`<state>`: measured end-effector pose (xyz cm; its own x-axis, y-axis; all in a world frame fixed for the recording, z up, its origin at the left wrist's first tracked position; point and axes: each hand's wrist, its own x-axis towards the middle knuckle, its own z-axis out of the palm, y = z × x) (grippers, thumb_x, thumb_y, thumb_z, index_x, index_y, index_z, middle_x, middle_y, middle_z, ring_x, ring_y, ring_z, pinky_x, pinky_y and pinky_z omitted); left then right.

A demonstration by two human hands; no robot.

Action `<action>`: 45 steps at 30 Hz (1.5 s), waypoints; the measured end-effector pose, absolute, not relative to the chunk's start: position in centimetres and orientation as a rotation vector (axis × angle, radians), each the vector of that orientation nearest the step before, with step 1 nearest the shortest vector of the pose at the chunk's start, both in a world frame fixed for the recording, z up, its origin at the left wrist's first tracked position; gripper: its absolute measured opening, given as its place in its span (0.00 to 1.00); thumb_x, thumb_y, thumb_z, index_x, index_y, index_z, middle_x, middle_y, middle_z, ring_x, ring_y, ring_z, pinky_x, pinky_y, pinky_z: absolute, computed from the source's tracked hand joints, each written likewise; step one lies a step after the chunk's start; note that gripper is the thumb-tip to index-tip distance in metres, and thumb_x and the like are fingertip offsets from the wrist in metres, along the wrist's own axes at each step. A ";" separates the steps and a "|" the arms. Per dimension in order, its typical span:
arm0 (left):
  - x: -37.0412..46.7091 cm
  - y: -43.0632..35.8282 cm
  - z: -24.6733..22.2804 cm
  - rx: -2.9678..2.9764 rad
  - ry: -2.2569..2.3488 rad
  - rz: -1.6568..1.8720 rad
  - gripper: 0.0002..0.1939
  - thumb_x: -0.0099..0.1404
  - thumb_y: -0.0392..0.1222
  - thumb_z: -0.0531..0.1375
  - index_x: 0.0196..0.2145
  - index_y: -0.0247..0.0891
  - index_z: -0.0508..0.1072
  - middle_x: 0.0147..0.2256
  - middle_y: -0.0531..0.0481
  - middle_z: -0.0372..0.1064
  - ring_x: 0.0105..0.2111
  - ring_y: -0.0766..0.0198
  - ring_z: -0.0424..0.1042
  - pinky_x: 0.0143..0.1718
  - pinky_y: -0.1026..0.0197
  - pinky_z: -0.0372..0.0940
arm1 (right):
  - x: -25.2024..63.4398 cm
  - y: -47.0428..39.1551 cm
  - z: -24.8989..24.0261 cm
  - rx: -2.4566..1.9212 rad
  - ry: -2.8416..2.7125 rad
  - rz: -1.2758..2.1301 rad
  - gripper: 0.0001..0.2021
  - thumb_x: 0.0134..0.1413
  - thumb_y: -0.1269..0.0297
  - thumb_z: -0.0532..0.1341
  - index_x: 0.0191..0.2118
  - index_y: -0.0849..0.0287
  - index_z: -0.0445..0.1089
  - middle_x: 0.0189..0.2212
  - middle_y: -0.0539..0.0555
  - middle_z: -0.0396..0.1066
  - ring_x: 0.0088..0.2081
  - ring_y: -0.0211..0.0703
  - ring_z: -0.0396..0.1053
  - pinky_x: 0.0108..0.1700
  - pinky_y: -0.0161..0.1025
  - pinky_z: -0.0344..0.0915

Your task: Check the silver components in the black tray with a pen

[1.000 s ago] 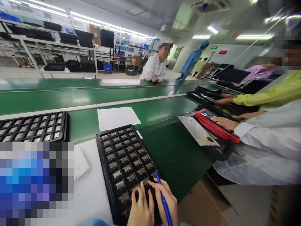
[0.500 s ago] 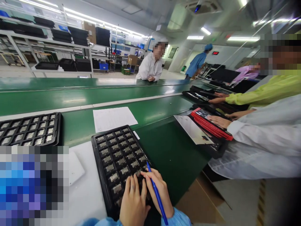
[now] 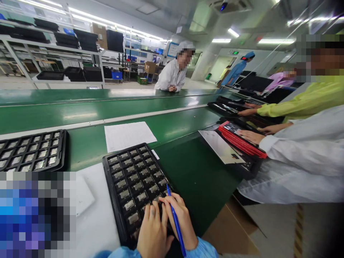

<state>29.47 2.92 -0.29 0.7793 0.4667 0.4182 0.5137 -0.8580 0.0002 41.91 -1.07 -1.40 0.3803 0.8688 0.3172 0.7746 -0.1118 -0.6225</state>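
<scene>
Long green conveyor bench [image 3: 188, 168]. Black plastic compartment tray of small metal parts [image 3: 129, 179] at near edge, every visible pocket filled. Left hand [image 3: 153, 233] fingers spread flat on tray's near rows. Right hand [image 3: 181, 218] pinching blue pen [image 3: 174, 220]; tray's near corner hidden, progress there unclear.

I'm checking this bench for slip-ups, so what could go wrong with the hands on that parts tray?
The right hand holds a blue pen over the black tray; its tip might scratch or knock a part loose. The left hand presses near the tray's front edge, which might tip it.
</scene>
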 end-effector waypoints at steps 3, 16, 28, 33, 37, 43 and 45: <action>29.5 2.7 -0.4 -2.882 -0.770 -0.572 0.40 0.48 0.65 0.62 0.50 0.32 0.69 0.47 0.38 0.69 0.47 0.47 0.65 0.46 0.51 0.62 | 42.1 -1.1 -0.4 -1.884 -1.391 0.163 0.14 0.62 0.64 0.49 0.33 0.55 0.72 0.37 0.57 0.69 0.42 0.47 0.68 0.44 0.41 0.67; 29.6 1.5 -0.5 -2.764 -0.855 -0.575 0.37 0.41 0.67 0.65 0.40 0.33 0.75 0.44 0.32 0.70 0.40 0.53 0.70 0.38 0.59 0.65 | 42.3 4.3 1.4 -1.363 -0.896 0.737 0.18 0.55 0.48 0.56 0.27 0.59 0.64 0.32 0.53 0.67 0.30 0.43 0.72 0.32 0.39 0.70; 29.7 0.8 -1.1 -2.674 -0.889 -0.621 0.36 0.38 0.69 0.65 0.36 0.37 0.77 0.41 0.39 0.73 0.35 0.54 0.70 0.38 0.57 0.64 | 41.7 4.3 0.6 -1.632 -0.872 0.620 0.24 0.53 0.47 0.57 0.16 0.55 0.52 0.09 0.42 0.51 0.14 0.33 0.52 0.19 0.32 0.55; 29.7 0.8 -1.3 -2.681 -0.863 -0.607 0.33 0.42 0.67 0.64 0.36 0.35 0.76 0.40 0.39 0.73 0.35 0.54 0.70 0.40 0.57 0.61 | 41.4 4.4 0.5 -1.656 -0.891 0.617 0.22 0.51 0.52 0.60 0.15 0.55 0.52 0.10 0.43 0.51 0.14 0.33 0.52 0.19 0.33 0.53; 29.7 0.9 -1.2 -2.685 -0.854 -0.626 0.36 0.40 0.68 0.64 0.36 0.34 0.75 0.40 0.39 0.73 0.35 0.54 0.70 0.40 0.57 0.59 | 41.9 4.2 -0.1 -1.620 -0.810 0.619 0.22 0.54 0.52 0.57 0.17 0.55 0.51 0.10 0.41 0.49 0.12 0.32 0.48 0.17 0.32 0.50; 29.6 0.9 -1.7 -2.618 -0.837 -0.731 0.26 0.50 0.63 0.61 0.34 0.36 0.75 0.38 0.45 0.74 0.33 0.57 0.70 0.36 0.58 0.59 | 42.9 3.8 0.5 -1.529 -0.732 0.556 0.22 0.59 0.54 0.55 0.18 0.56 0.51 0.12 0.42 0.52 0.16 0.31 0.53 0.23 0.31 0.56; 30.1 0.7 -2.2 -2.558 -0.792 -0.869 0.14 0.63 0.47 0.52 0.33 0.37 0.74 0.36 0.49 0.75 0.32 0.59 0.70 0.36 0.58 0.59 | 43.4 4.2 1.6 -1.512 -0.757 0.596 0.21 0.59 0.52 0.55 0.19 0.57 0.54 0.13 0.42 0.54 0.15 0.31 0.53 0.21 0.30 0.54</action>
<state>30.14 0.69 -2.21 0.6604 0.3985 0.6364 0.5963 -0.7935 -0.1219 43.35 4.24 1.56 0.6473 0.7590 0.0696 0.1104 -0.0029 -0.9939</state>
